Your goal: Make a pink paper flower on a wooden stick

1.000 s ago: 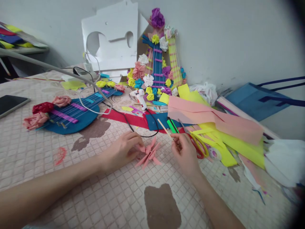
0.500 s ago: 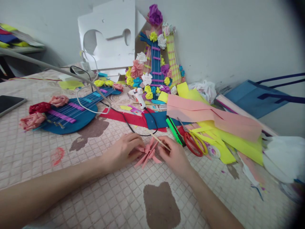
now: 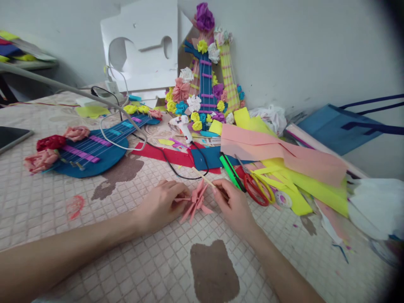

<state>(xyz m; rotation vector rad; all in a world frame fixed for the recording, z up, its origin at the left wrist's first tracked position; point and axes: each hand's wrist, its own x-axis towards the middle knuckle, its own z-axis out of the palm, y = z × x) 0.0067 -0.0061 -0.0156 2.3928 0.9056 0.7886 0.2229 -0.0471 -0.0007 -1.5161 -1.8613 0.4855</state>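
Observation:
A pink paper flower (image 3: 197,201) with narrow strip-like petals lies at the middle of the table. My left hand (image 3: 164,201) is closed, pinching one of its petals at the left side. In my right hand (image 3: 232,203) a thin pale wooden stick (image 3: 202,175) is gripped, its free end pointing up and left beyond the flower. The right hand's fingertips are just to the right of the petals. Beyond the hands lie a white glue gun (image 3: 183,127) with a black cord, a green box cutter (image 3: 231,171) and red-and-yellow-handled scissors (image 3: 257,187).
At left lies a blue paper guitar (image 3: 94,158) with paper roses. Decorated guitars (image 3: 206,84) lean on the wall beside white foam board (image 3: 142,46). Pink crepe paper (image 3: 280,151), yellow sheets and a blue bag (image 3: 341,128) are at right. A phone (image 3: 12,139) rests at far left.
My right hand has drawn slightly away from the flower with the stick, leaving a gap. My left fingers now hold a single petal stretched out to the left. The view has shifted a little.

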